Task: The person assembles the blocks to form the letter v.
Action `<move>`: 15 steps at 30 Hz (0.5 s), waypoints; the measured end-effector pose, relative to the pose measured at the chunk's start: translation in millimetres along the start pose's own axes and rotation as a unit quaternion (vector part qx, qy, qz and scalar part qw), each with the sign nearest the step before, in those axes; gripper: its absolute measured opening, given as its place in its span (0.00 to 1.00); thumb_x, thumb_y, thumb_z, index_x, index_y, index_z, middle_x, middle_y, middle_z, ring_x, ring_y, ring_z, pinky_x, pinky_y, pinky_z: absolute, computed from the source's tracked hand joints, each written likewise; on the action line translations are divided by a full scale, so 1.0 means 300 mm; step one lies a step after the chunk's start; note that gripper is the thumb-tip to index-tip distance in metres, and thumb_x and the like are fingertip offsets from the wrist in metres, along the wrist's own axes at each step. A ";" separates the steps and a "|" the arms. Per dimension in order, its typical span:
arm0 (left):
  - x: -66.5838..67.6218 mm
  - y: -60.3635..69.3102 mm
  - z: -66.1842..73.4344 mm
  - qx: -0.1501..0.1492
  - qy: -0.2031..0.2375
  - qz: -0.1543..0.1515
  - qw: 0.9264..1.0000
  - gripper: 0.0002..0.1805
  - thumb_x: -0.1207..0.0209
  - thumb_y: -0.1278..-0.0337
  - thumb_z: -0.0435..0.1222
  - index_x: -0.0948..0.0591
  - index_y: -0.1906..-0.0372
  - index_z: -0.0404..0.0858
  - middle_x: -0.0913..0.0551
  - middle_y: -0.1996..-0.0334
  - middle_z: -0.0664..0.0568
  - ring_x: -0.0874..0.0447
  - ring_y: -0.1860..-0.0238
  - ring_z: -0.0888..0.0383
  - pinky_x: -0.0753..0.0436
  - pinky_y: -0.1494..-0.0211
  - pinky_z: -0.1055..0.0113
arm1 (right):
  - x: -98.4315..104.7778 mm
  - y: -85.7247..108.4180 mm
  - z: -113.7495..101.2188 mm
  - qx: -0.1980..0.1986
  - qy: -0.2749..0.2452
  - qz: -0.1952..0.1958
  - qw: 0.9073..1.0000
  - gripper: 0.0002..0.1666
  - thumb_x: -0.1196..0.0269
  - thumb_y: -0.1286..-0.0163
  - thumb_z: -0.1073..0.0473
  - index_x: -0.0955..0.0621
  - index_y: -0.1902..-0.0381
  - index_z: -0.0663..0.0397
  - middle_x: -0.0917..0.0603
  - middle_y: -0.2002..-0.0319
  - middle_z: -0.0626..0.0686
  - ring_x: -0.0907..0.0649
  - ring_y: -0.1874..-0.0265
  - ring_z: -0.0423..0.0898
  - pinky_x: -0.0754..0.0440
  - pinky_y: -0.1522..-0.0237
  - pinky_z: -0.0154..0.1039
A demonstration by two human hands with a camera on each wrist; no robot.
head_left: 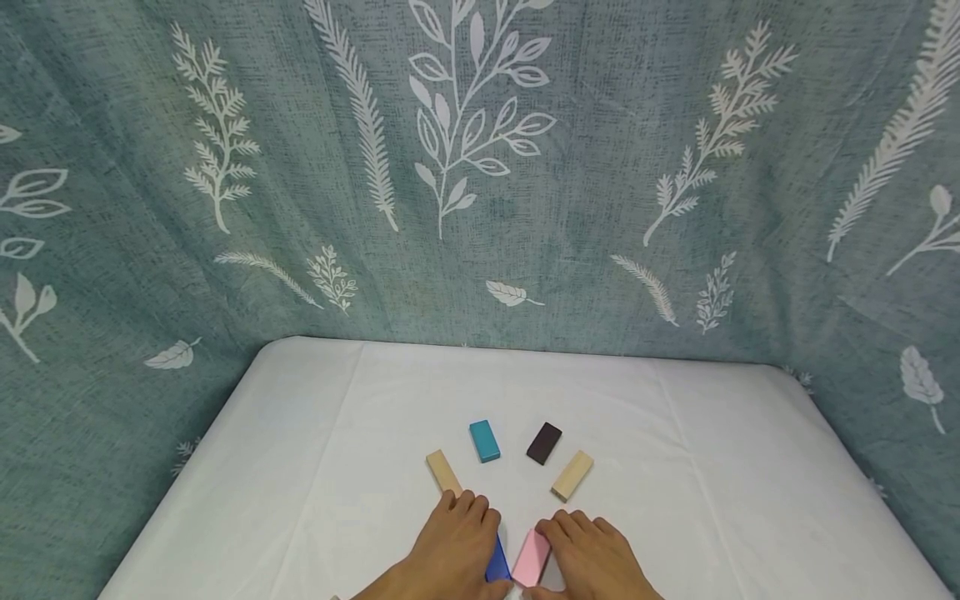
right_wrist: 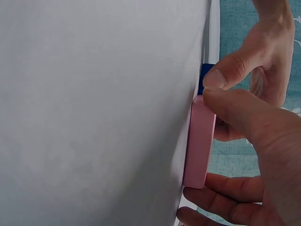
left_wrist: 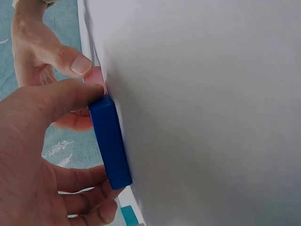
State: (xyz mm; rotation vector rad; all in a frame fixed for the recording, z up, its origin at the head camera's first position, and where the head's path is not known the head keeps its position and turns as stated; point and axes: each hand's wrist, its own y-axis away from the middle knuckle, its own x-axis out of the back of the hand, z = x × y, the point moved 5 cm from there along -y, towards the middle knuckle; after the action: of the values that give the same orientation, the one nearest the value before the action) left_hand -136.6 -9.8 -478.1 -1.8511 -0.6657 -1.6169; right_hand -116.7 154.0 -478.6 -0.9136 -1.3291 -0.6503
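My left hand [head_left: 456,546] grips a blue rectangular block [left_wrist: 111,141] by its ends, thumb at the near end and fingers at the far end. A pink block [right_wrist: 200,143] of similar shape is held the same way by my right hand [head_left: 592,557]. In the head view the blue and pink blocks lie at a slant on the white cloth, close together, their near ends almost meeting. Both thumbs are near each other there. Beside the pink block shows a grey patch [head_left: 553,575], partly under my right hand; whether block or shadow I cannot tell.
Beyond the hands are a tan block [head_left: 444,472] touching or just past my left fingertips, a second tan block [head_left: 572,476] on the right, a teal block [head_left: 484,441] and a dark brown block [head_left: 543,443]. A green leaf-patterned curtain [head_left: 480,275] hangs behind the white-covered table [head_left: 360,433].
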 end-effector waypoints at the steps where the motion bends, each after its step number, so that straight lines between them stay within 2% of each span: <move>1: 0.001 0.000 0.002 -0.001 -0.002 0.002 1.000 0.37 0.35 0.54 0.69 0.18 0.55 0.40 0.23 0.64 0.54 0.28 0.59 0.59 0.28 0.54 0.61 | 0.001 0.002 0.000 0.001 -0.002 0.004 1.000 0.45 0.42 0.44 0.16 0.17 0.55 0.49 0.22 0.64 0.44 0.22 0.63 0.41 0.24 0.66 0.38; 6: 0.001 0.000 0.017 -0.001 -0.016 0.011 1.000 0.39 0.40 0.53 0.73 0.18 0.57 0.41 0.22 0.65 0.53 0.26 0.58 0.58 0.26 0.51 0.59 | 0.001 0.014 -0.001 0.015 0.009 0.040 0.999 0.45 0.44 0.46 0.14 0.17 0.57 0.48 0.22 0.65 0.43 0.22 0.64 0.40 0.27 0.69 0.35; 10: 0.001 -0.001 0.025 0.000 -0.019 0.005 1.000 0.42 0.44 0.51 0.75 0.18 0.55 0.40 0.21 0.63 0.52 0.25 0.57 0.57 0.25 0.48 0.57 | 0.003 0.021 0.000 0.023 0.019 0.069 0.997 0.44 0.44 0.46 0.14 0.17 0.59 0.46 0.22 0.65 0.42 0.22 0.65 0.39 0.28 0.70 0.34; 15: 0.003 -0.002 0.030 0.000 -0.020 -0.002 1.000 0.42 0.44 0.50 0.75 0.17 0.54 0.39 0.21 0.64 0.52 0.24 0.57 0.57 0.25 0.48 0.57 | 0.003 0.023 0.002 0.025 0.016 0.075 0.997 0.45 0.44 0.46 0.14 0.17 0.59 0.46 0.22 0.66 0.42 0.23 0.66 0.39 0.28 0.70 0.33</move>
State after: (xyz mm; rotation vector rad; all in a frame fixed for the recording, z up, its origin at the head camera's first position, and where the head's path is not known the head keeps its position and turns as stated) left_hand -130.7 -3.1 -477.8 -1.8864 -0.6867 -1.5860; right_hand -111.1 158.3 -478.9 -0.9484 -1.2293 -0.5113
